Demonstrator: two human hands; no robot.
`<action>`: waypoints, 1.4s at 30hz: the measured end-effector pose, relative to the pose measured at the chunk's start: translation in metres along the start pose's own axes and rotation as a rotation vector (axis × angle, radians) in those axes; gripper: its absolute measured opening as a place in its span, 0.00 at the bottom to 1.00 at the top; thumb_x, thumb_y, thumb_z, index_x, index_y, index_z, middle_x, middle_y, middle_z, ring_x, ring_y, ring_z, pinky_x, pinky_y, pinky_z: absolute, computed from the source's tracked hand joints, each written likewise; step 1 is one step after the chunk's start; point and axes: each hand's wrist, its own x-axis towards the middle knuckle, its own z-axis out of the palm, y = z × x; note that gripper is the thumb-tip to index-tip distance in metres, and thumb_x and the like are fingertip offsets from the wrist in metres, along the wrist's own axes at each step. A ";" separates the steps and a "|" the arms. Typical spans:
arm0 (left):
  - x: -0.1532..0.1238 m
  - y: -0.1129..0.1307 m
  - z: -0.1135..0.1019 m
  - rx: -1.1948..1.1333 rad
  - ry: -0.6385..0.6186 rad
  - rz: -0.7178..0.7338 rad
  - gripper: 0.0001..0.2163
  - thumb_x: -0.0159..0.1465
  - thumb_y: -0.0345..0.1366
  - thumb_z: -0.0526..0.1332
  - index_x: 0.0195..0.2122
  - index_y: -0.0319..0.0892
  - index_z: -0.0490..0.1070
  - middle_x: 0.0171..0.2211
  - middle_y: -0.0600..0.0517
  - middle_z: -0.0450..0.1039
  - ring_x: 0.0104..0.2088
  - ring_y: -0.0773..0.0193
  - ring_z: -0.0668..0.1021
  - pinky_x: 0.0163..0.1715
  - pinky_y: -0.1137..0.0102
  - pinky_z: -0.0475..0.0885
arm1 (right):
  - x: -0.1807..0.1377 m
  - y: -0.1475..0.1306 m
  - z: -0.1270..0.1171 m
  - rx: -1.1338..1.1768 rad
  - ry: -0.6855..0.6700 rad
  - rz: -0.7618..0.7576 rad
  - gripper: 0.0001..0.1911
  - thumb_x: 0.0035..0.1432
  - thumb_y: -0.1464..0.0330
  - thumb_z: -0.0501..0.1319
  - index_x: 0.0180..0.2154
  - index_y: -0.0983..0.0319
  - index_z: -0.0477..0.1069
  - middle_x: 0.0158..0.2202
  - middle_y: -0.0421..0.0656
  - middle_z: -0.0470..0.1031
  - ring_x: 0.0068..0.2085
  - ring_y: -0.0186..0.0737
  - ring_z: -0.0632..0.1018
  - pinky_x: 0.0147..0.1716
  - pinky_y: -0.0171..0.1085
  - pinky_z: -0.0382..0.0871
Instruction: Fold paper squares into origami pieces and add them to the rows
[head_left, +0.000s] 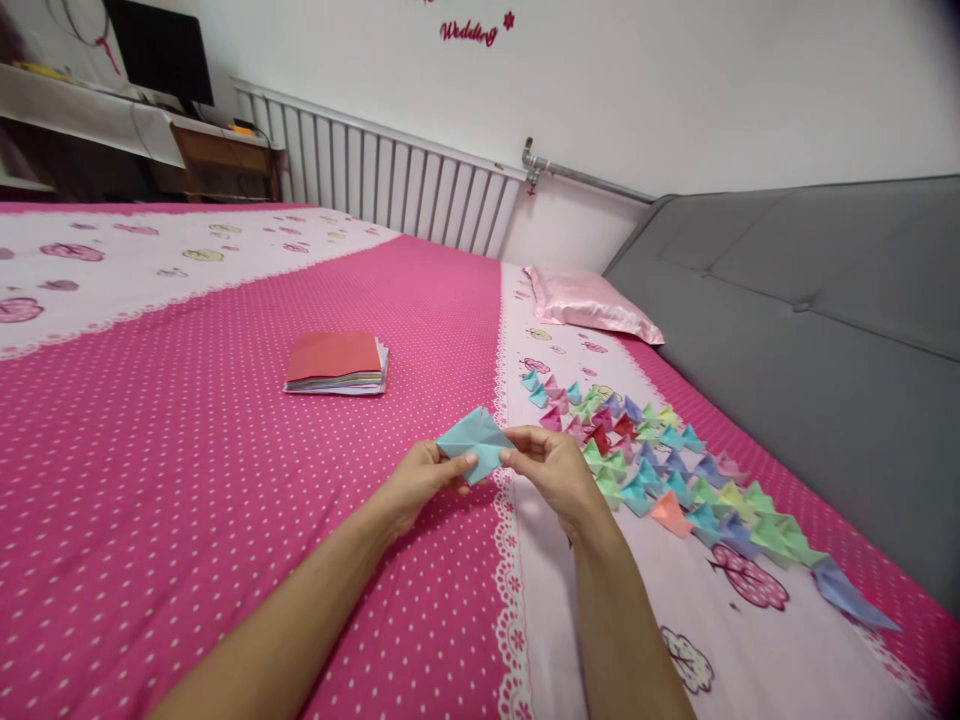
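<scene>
A light-blue sheet of origami paper (475, 440), folded into a small diamond-like shape, is held up between both hands above the bed. My left hand (424, 480) pinches its left side, thumb on the near face. On the opposite side, my right hand (553, 470) grips the right corner between thumb and fingers. Just right of my right hand, many folded paper boats (637, 465) in blue, green, pink, red, purple and yellow lie in rows on the sheet. A stack of coloured paper (336, 362), red on top, rests beyond my left hand.
The bed (187, 500) has a pink dotted cover with pale printed bands. A pink pillow (592, 303) lies by the grey headboard (810, 290). Behind the bed stand a white radiator (375, 165) and a desk with a black monitor (159, 52).
</scene>
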 end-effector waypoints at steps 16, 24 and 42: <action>0.000 -0.001 -0.002 -0.073 -0.004 0.013 0.11 0.53 0.41 0.64 0.31 0.38 0.76 0.27 0.49 0.73 0.27 0.68 0.70 0.27 0.74 0.64 | -0.005 -0.004 -0.001 -0.236 -0.100 -0.036 0.14 0.48 0.71 0.59 0.39 0.61 0.75 0.31 0.44 0.78 0.32 0.37 0.76 0.34 0.38 0.68; 0.003 -0.003 -0.004 -0.129 -0.016 0.012 0.10 0.53 0.40 0.64 0.30 0.37 0.75 0.25 0.49 0.72 0.25 0.69 0.69 0.25 0.75 0.64 | -0.008 -0.011 0.002 -0.399 -0.071 -0.058 0.14 0.47 0.66 0.62 0.39 0.60 0.76 0.31 0.45 0.79 0.31 0.42 0.78 0.33 0.40 0.70; 0.002 -0.003 -0.003 -0.060 -0.063 0.024 0.13 0.55 0.44 0.61 0.28 0.36 0.74 0.22 0.51 0.71 0.22 0.71 0.69 0.26 0.75 0.64 | -0.002 -0.005 0.006 -0.431 -0.049 -0.143 0.25 0.39 0.64 0.67 0.43 0.59 0.72 0.42 0.45 0.75 0.42 0.45 0.75 0.37 0.39 0.68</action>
